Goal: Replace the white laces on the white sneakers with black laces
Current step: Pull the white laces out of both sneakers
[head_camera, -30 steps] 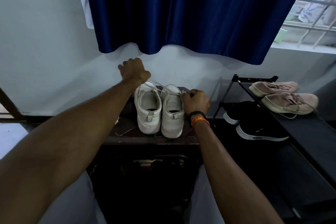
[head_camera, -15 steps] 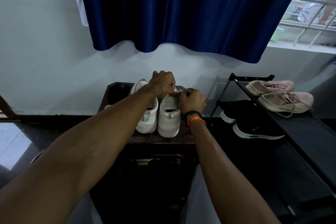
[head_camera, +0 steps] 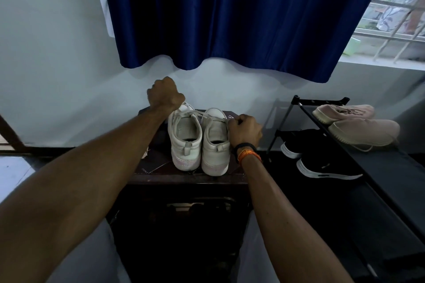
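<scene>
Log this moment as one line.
stage: unlacing | left hand: pulls white lace | right hand: steadies right sneaker | black laces: unseen

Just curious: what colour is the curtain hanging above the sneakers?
Dark blue; the curtain shows plainly in the head view.

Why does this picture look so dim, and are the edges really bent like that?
Head view: daylight enters only through the barred window at right, since the dark blue curtain blocks the rest, so the dark wooden stand falls into shadow; the wide-angle lens stretches both forearms; the white low-top sneakers are sharp enough, the pulled white lace slightly soft.
</scene>
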Demonstrator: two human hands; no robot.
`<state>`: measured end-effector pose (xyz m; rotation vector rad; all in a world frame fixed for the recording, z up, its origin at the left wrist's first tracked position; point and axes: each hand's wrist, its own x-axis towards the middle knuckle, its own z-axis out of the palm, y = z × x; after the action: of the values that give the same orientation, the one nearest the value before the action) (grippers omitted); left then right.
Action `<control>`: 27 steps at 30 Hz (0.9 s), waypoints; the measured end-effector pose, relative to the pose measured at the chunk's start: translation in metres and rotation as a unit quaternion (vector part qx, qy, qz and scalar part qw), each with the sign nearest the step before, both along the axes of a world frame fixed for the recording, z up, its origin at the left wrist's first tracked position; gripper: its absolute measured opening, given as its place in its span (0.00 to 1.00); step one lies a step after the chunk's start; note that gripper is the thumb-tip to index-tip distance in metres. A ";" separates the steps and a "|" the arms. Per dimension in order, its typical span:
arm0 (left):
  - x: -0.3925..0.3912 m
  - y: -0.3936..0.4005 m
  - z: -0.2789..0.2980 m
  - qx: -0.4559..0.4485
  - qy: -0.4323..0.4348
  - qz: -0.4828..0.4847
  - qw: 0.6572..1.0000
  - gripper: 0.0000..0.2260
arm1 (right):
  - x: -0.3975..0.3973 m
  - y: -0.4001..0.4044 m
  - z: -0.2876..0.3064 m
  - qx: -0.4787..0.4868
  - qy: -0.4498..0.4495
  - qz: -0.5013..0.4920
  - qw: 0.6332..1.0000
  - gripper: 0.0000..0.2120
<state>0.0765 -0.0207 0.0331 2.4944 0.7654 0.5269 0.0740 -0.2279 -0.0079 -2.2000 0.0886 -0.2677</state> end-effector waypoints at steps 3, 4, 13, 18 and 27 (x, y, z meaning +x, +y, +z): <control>0.003 -0.012 0.002 -0.029 -0.022 -0.120 0.992 0.07 | -0.001 0.001 -0.001 0.006 0.003 -0.001 1.000 0.09; 0.005 -0.019 0.002 -0.036 -0.022 -0.169 0.985 0.07 | -0.002 0.001 -0.001 0.008 0.005 0.000 1.000 0.09; 0.020 -0.071 -0.012 0.033 0.062 -0.317 0.946 0.03 | -0.004 -0.002 0.003 0.008 -0.001 0.009 1.000 0.10; 0.018 -0.068 -0.009 0.088 0.084 -0.271 0.955 0.05 | -0.003 0.000 0.002 0.005 0.000 0.001 1.000 0.10; 0.017 -0.050 0.004 -0.001 0.077 -0.322 0.944 0.05 | -0.003 0.003 0.001 0.001 0.007 -0.009 1.000 0.10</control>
<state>0.0939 -0.0704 0.0370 2.6023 -0.0306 0.0934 0.0712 -0.2251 -0.0068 -2.2008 0.1154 -0.2618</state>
